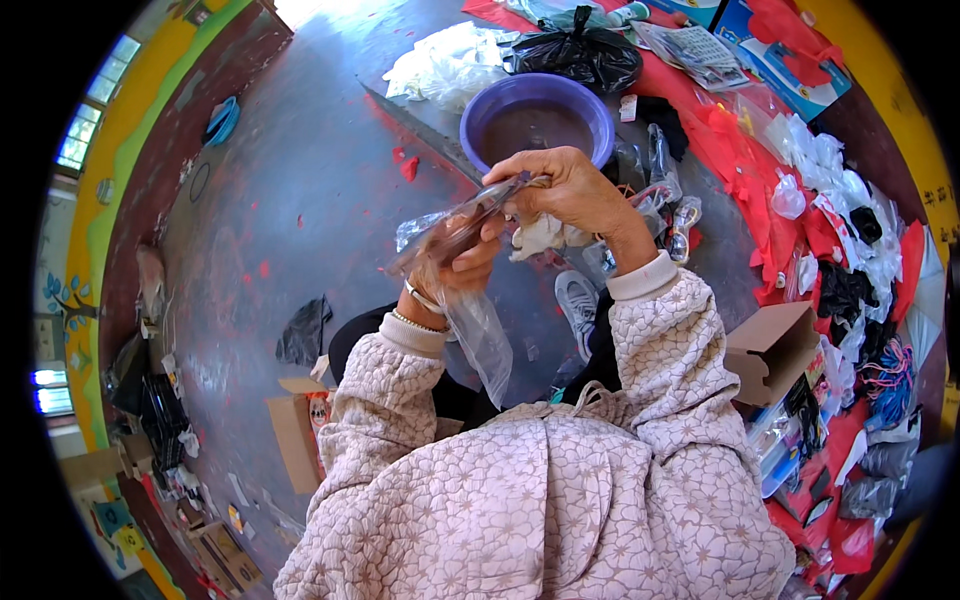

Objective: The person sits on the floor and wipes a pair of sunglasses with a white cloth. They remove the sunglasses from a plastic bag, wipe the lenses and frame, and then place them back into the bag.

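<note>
In front of my chest I hold a thin clear plastic bag [482,345] with something brownish and dark in its upper part; what that is I cannot make out. The fingers of my left hand [468,268] are wrapped round the bag from below, and its loose tail hangs down past the wrist. My right hand [578,195] is closed in a pinch on the bag's upper, gathered end. Just beyond both hands stands a purple basin [606,122] with murky brown liquid in it. Below my right hand is a crumpled whitish piece [540,236].
A black tied bag [580,58] and white plastic bags [450,65] lie behind the basin. Red sheeting [745,190] with heaped plastic spreads along the right. Open cardboard boxes stand at my right [770,345] and left [292,440]. A grey sneaker [577,305] shows below my hands.
</note>
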A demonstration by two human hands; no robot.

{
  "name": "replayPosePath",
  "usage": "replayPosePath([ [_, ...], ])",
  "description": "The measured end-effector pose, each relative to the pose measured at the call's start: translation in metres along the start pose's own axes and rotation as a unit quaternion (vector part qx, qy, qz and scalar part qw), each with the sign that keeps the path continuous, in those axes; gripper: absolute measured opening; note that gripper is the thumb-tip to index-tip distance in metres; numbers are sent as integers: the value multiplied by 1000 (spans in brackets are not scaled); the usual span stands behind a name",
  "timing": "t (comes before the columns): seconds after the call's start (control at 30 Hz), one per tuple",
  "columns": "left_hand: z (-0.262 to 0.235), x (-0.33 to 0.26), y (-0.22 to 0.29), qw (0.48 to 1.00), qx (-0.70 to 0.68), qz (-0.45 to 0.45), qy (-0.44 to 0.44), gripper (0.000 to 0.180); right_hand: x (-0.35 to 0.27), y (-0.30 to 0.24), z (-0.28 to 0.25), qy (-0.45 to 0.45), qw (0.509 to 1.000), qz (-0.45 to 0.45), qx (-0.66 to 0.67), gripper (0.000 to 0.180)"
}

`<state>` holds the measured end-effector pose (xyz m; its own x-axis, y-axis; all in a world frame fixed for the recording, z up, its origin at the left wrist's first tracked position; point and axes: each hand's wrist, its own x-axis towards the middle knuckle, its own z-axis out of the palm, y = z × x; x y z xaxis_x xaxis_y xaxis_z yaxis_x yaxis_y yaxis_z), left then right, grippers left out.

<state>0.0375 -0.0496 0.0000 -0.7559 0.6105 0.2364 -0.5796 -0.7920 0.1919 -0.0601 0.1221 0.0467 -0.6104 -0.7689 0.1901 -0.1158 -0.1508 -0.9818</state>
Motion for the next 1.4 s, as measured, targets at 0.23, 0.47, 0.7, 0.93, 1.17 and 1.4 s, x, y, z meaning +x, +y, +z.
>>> replayPosePath([
  [0.23,3,3,7,988,73,-2,137,34,3,12,-3,30,999,42,9,20],
  [0.47,11,3,12,948,190,31,255,34,6,5,7,13,999,24,23,25],
  [0.7,6,0,7,966,155,49,201,34,5,-1,5,143,985,43,81,18],
  [0.93,-3,-31,66,836,186,336,391,40,-5,23,-21,195,861,111,457,18],
  [1.17,4,-58,108,705,65,499,500,58,-29,15,-30,221,798,142,543,18],
  [1.4,24,-49,108,737,78,527,416,67,-35,14,-23,229,801,200,516,27],
])
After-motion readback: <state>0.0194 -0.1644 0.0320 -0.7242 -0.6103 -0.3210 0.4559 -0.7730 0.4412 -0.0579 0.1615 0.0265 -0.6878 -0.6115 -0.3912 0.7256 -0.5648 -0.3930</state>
